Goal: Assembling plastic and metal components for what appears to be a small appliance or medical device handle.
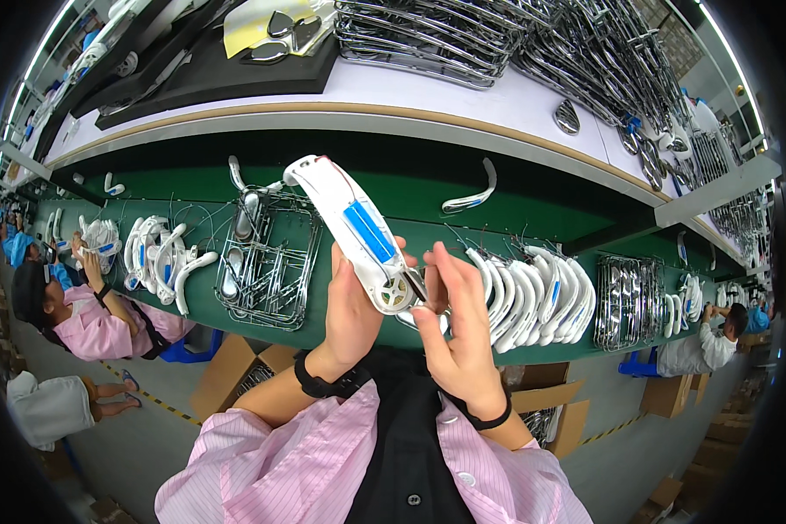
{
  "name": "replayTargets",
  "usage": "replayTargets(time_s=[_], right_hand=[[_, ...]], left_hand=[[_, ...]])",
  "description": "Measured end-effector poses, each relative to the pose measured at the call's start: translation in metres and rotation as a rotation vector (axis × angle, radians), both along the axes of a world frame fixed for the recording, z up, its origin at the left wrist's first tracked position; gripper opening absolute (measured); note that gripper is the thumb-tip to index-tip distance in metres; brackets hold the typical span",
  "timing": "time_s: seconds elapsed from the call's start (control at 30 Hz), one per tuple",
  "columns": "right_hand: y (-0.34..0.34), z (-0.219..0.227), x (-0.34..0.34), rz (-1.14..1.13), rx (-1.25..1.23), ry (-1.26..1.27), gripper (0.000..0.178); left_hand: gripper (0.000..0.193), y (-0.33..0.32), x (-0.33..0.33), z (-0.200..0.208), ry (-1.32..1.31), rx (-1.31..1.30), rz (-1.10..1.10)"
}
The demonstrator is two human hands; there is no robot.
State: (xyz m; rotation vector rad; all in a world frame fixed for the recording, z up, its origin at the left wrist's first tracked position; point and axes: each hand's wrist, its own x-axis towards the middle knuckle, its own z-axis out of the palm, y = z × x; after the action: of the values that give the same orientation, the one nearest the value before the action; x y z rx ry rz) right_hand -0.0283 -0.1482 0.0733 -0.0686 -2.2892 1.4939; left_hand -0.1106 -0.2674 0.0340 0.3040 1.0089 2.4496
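Observation:
In front of my chest, my left hand (355,301) grips the lower part of a white curved plastic housing (330,194). A blue battery-like block (369,232) is set lengthwise in it, and a thin red wire runs near its upper end. A round spoked opening (396,293) shows at the bottom of the housing. My right hand (456,319) is closed at that lower end, its thumb and fingers pinching a shiny, dark-reflecting metal cover (421,285) against or close to the housing. The fingers partly hide where the two meet.
Rows of white curved housings (541,301) lie at right, and more (159,258) at left. A wire rack with chrome pieces (266,271) stands left on the green bench. Overhead runs a shelf edge (375,113) bearing chrome racks (428,39). Co-workers (96,310) sit along the bench.

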Motion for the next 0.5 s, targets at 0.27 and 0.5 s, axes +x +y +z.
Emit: replayTargets(time_s=[0.27, 0.5], right_hand=[[-0.014, -0.014, -0.003, -0.122, 0.107, 0.128, 0.058], [-0.009, -0.01, 0.002, -0.05, 0.187, 0.079, 0.066]], left_hand=[[0.047, -0.005, 0.017, 0.005, 0.168, -0.041, 0.009], [0.05, -0.013, 0.017, 0.002, 0.204, -0.13, -0.018]])
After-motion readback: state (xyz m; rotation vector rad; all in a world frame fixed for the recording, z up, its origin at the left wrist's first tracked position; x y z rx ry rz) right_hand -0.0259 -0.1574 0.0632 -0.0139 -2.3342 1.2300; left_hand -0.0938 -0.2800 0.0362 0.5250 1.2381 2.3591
